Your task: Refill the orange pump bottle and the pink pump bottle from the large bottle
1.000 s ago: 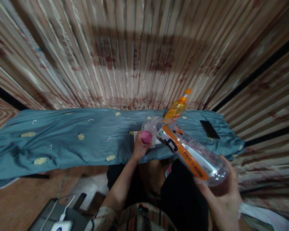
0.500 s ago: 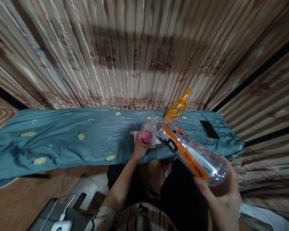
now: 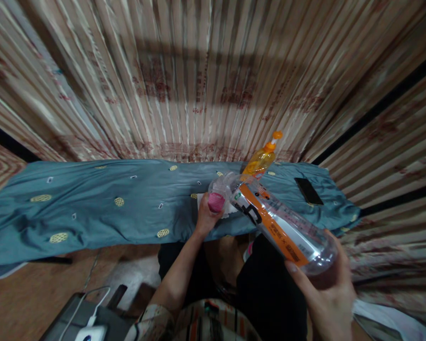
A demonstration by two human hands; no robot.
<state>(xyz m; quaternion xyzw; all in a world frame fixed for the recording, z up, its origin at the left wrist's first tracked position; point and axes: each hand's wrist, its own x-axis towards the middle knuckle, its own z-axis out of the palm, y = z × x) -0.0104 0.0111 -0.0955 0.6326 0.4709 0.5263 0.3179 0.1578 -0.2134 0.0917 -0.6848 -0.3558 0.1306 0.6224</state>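
My right hand (image 3: 332, 296) is wrapped round the base of a large clear plastic bottle (image 3: 280, 225) with an orange and silver label. The bottle is tilted, its neck end lower left above the cloth. My left hand (image 3: 206, 219) is closed round a small clear cup (image 3: 218, 187) with a pink patch on its side. The bottle's neck end meets or overlaps the cup's rim; whether they touch, and whether liquid flows, I cannot tell. White tissue (image 3: 230, 208) lies under the cup, partly hidden. Behind the bottle stands an orange pump bottle (image 3: 259, 163) of yellow liquid.
A teal patterned cloth (image 3: 99, 203) covers the narrow table. Toward its right end lies a black phone (image 3: 308, 191). A pleated curtain (image 3: 184, 85) hangs right behind the table. At lower left, a white device (image 3: 91, 333) with a cable rests on a dark seat.
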